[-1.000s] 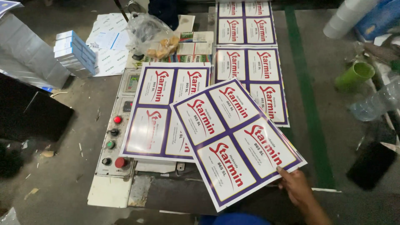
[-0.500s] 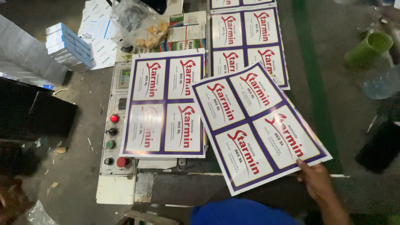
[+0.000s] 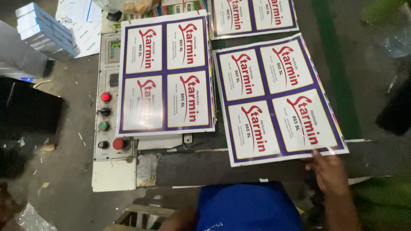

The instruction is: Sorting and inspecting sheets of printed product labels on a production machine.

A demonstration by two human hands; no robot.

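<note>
Dim scene, light falling mainly from above onto the glossy label sheets (image 3: 278, 98), which show soft glare patches. Left side and right edge sink into deep shadow. Slight motion blur overall; blue cloth (image 3: 248, 207) at bottom out of focus.

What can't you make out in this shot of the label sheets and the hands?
Head view only:
- Left hand: mostly hidden behind the blue cap and blurred, so its grip cannot be told.
- Right hand: fingertips at the held sheet, their grip unclear.
- Far sheet: cut off by the top edge.
- Control panel: partly covered by the middle sheet.
</note>
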